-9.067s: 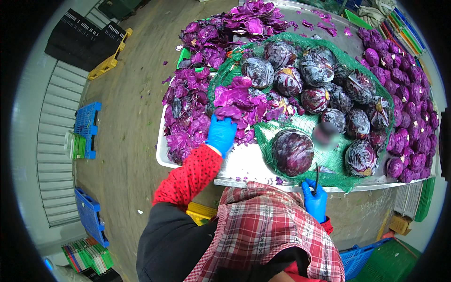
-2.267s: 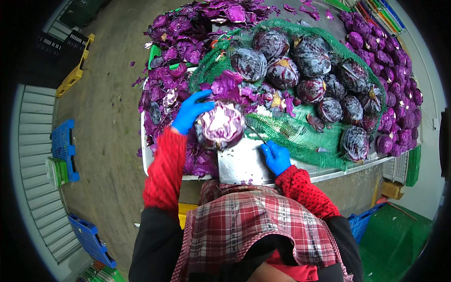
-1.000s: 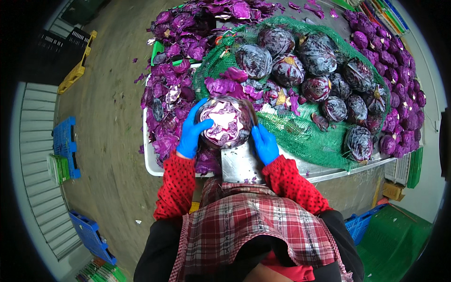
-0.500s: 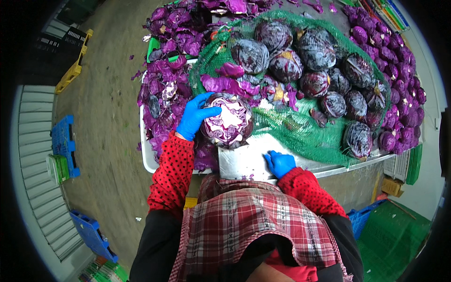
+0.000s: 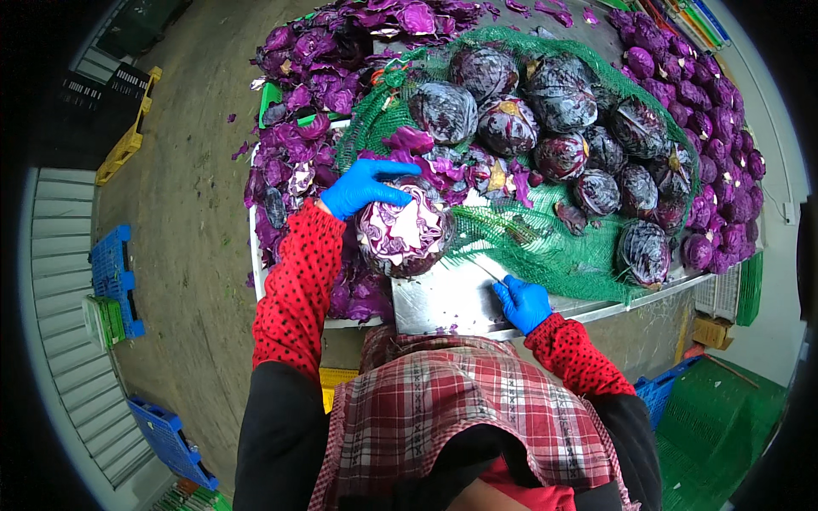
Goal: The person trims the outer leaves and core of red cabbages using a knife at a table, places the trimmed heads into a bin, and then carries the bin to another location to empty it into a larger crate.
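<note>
My left hand (image 5: 365,187), in a blue glove, grips the upper left of a red cabbage (image 5: 406,228). A pale, purple-veined cut face of the cabbage shows. It is at the left end of a bare metal surface (image 5: 443,298), beside a heap of purple leaves (image 5: 294,162). My right hand (image 5: 522,304), also gloved in blue, is closed at the front edge of that surface. From its fingers a thin knife (image 5: 489,270) points up and left; the handle is hidden in the hand. The knife does not touch the cabbage.
Several dark whole cabbages (image 5: 562,94) lie on a green net (image 5: 520,243) across the table. Trimmed purple cabbages (image 5: 724,170) are piled at the far right. A white tray's rim (image 5: 256,247) edges the leaves. Blue pallets (image 5: 118,277) stand on the left.
My left hand has slid up over the cabbage's top, and the cabbage has shifted slightly left and down. My right hand has moved slightly right and down; the knife blade now shows.
</note>
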A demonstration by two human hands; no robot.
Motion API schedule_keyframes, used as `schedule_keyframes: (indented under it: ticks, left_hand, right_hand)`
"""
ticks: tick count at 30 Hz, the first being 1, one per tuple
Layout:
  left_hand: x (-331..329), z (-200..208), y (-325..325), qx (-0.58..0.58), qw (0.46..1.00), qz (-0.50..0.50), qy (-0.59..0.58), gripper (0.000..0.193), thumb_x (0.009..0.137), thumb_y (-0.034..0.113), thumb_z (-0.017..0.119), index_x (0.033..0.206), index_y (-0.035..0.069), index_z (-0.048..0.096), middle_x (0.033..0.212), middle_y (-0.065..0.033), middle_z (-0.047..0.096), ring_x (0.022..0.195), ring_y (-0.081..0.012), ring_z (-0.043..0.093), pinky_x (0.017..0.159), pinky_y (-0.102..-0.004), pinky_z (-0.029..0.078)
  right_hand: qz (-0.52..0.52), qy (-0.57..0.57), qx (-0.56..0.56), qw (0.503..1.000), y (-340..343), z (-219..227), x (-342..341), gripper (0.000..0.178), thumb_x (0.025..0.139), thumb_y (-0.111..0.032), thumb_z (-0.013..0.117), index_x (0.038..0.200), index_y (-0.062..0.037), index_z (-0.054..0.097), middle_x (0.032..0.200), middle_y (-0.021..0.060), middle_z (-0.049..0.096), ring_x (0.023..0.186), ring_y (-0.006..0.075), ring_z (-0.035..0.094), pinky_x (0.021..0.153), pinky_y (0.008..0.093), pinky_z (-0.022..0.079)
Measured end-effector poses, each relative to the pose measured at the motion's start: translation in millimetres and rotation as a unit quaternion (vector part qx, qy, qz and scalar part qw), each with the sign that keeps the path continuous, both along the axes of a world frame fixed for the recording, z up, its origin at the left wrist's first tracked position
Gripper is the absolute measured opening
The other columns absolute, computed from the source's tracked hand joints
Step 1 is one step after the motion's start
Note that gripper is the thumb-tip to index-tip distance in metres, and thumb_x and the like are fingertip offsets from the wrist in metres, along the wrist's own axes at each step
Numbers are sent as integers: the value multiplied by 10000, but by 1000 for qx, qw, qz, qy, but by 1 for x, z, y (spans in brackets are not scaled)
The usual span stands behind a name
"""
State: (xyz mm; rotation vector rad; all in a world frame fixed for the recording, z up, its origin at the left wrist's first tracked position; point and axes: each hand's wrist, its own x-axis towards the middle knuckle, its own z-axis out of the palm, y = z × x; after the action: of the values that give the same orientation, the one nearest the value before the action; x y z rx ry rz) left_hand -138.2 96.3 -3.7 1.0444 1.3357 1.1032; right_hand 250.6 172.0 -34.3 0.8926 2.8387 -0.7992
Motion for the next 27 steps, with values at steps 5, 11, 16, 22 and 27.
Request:
schedule_keyframes:
  ticks: [5, 11, 16, 22, 27]
  left_hand:
    - [95, -23, -64, 52, 900, 432, 21, 595, 918, 181, 645, 1398, -51, 379, 1345, -172, 494, 1210, -219, 499, 1041, -346, 391]
    - [88, -4, -56, 80, 941, 326, 42, 537, 958, 180, 581, 1420, -5, 380, 1400, -133, 468, 1241, -195, 477, 1045, -319, 380]
    - [54, -17, -45, 69, 965, 242, 76, 515, 939, 183, 613, 1390, 9, 438, 1349, -128, 527, 1200, -182, 518, 1029, -314, 398]
    - [39, -4, -21, 60, 985, 118, 107, 446, 945, 229, 603, 1352, 72, 511, 1287, -101, 592, 1097, -172, 591, 952, -296, 457]
    - [40, 2, -3, 101, 961, 35, 256, 394, 956, 259, 572, 1328, 134, 550, 1242, -101, 623, 1100, -232, 611, 938, -318, 465]
  right_hand:
    - [-35, 134, 7, 990, -12, 9, -21, 218, 921, -294, 587, 866, -86, 626, 719, 153, 628, 573, 347, 608, 509, 434, 478]
    - [59, 151, 62, 985, -7, 21, -67, 241, 906, -313, 587, 812, -92, 606, 720, 132, 626, 557, 329, 596, 494, 432, 465]
    - [72, -43, 95, 992, 12, -30, -8, 334, 928, -406, 527, 818, -111, 638, 666, 143, 642, 544, 347, 611, 506, 476, 477]
    - [45, 131, 69, 988, 7, 33, -51, 279, 911, -359, 579, 810, -100, 594, 699, 140, 632, 517, 349, 588, 479, 454, 459]
    - [26, -104, 82, 991, 39, -39, -14, 383, 925, -458, 508, 846, -92, 593, 761, 159, 655, 564, 396, 602, 554, 520, 480]
